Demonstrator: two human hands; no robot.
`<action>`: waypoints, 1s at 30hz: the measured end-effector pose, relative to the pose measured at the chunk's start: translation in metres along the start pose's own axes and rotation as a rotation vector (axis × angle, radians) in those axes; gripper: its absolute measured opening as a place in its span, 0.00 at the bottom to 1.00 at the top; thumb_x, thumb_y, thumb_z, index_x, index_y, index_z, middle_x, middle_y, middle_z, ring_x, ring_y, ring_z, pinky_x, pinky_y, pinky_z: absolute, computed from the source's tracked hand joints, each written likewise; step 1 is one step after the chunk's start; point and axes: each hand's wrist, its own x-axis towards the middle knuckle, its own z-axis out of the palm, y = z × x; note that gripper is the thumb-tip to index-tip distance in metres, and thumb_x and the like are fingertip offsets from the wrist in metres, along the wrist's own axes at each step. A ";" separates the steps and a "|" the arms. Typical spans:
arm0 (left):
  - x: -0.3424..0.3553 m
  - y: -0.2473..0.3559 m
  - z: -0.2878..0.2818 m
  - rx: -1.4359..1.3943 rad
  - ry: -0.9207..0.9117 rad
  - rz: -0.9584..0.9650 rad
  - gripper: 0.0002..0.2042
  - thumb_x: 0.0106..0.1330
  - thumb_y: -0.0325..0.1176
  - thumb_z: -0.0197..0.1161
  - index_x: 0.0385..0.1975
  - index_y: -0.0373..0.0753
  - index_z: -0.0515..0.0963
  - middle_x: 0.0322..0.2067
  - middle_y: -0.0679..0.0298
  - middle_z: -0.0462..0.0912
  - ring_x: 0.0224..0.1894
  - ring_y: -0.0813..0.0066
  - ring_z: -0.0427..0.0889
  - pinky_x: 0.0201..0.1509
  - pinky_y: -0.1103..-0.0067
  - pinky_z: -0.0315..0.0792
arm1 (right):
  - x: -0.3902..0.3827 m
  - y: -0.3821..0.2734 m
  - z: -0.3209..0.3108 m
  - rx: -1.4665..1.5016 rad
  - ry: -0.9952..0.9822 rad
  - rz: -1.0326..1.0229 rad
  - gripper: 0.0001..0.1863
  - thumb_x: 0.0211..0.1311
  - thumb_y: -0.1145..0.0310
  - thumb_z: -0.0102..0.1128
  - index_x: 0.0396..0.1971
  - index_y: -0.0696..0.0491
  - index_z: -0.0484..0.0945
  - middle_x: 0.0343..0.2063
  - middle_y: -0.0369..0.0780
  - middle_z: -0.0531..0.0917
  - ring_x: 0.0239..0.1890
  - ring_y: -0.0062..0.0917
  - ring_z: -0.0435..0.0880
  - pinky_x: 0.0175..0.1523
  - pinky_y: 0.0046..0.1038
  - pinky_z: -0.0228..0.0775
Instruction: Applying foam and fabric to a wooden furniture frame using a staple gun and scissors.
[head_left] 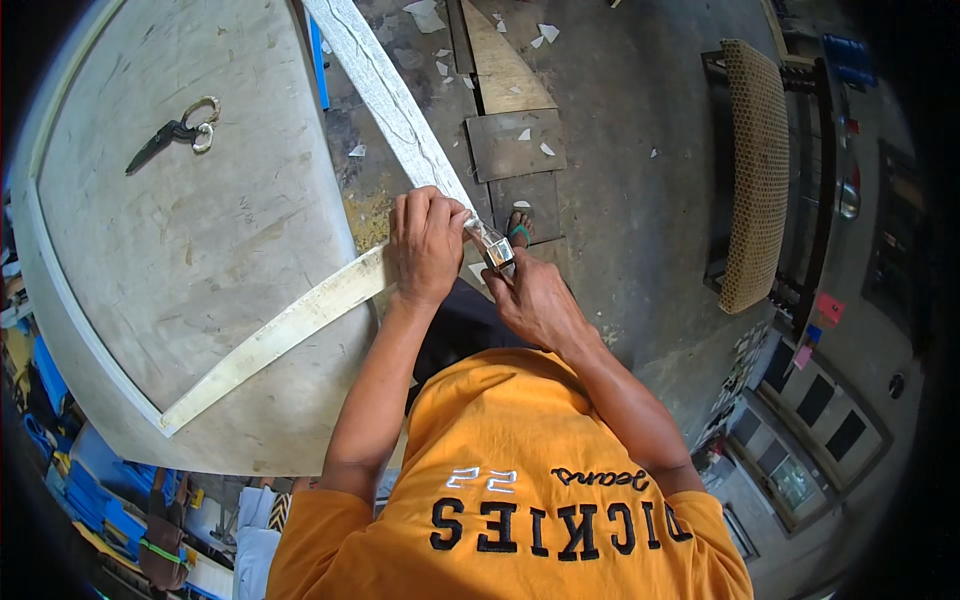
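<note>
Left of the white strip [393, 100], scissors [172, 133] lie on the tabletop [230, 260], then a cream slat [285, 334] slants in toward the strip's near end. And there's the left hand [428, 245], fingers curled over that end! Just beside it, the right hand [540, 300] grips a shiny metal tool [497, 251], tip at the strip. Well right of the strip, a patterned seat [755, 175].

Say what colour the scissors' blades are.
Scissors' blades look dark, nearly black; best seen in the head view.
</note>
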 end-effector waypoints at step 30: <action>-0.031 0.005 -0.072 0.071 -0.007 0.079 0.08 0.59 0.31 0.69 0.37 0.43 0.79 0.41 0.65 0.76 0.45 0.64 0.72 0.57 0.68 0.66 | -0.077 0.070 -0.024 0.298 0.091 0.175 0.05 0.60 0.76 0.59 0.36 0.57 0.76 0.22 0.35 0.72 0.23 0.23 0.65 0.30 0.25 0.61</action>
